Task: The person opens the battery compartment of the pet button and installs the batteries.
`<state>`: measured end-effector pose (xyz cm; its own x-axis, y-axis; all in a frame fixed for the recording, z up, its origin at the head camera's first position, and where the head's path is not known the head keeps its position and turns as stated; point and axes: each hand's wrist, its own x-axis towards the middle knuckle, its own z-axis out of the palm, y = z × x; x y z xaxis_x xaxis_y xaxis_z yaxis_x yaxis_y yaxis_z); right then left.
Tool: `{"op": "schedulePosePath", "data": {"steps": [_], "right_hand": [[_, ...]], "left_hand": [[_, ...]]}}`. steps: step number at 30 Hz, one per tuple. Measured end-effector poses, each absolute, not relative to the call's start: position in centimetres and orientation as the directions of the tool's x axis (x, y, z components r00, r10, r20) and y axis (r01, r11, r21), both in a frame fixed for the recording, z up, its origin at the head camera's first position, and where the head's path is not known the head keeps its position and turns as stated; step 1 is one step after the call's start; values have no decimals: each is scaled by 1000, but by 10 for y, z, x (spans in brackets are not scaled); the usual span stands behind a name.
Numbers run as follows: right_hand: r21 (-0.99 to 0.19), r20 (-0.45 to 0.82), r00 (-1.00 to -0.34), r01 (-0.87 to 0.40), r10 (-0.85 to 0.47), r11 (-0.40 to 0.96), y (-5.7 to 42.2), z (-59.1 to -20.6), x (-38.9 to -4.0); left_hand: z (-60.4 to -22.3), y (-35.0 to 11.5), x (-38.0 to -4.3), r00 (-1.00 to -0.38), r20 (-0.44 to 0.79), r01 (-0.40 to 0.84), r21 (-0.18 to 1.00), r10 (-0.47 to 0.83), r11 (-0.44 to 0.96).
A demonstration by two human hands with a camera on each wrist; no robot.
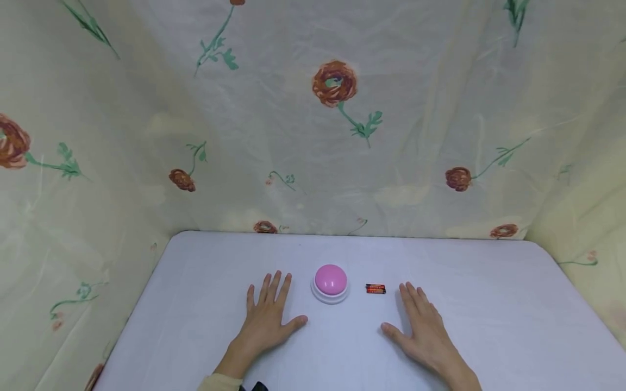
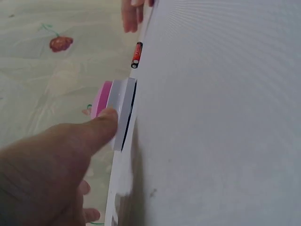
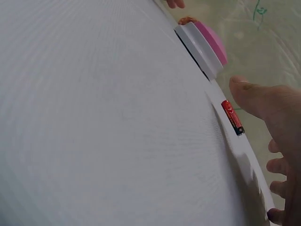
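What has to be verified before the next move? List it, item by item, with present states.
1. Left hand free: ok; fingers extended and spread, holding nothing.
2. Right hand free: ok; fingers extended, thumb apart, holding nothing.
3. Pink-domed button upright: ok; it sits dome up on the white table, with neither hand touching it.
4. Red-and-black batteries in the open: ok; they lie between the button and the right hand, apart from both.
5. Underside of the button: cannot tell; it faces the table.
6. Battery charge: cannot tell; nothing in view shows it.
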<state>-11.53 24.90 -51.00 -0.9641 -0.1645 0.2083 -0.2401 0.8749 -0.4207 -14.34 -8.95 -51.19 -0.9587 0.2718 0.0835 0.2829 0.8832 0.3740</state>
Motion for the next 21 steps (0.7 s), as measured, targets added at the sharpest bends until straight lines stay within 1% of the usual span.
{"op": "schedulePosePath", "data": {"steps": [3,6,11,13,19,21], "right_hand": [[-439,251,-955,-259,-159,860,250,-512,-117],[-466,290,-944,-283,-158,838,250,-513,-119],[-513,392,-900,-384,-188,768,249,-512,-122],[-530,422,-883,-424,-205,734,248,-512,-124],[-593,439,-868,-473,-230,652,241,-511,-126],[-597,454,-852,-508,-261,621,236,-511,-127]], "left_hand": [[-512,-91,-145,-953,88,299,434,290,850],[-513,-92,-146,-942,122,330,486,311,809],[-512,-93,-151,-906,219,422,536,362,732],[-511,-92,-153,-898,234,438,558,372,705],[-508,-87,-156,-902,235,424,643,363,637],[-509,-86,-155,-905,225,413,669,361,618]]}}
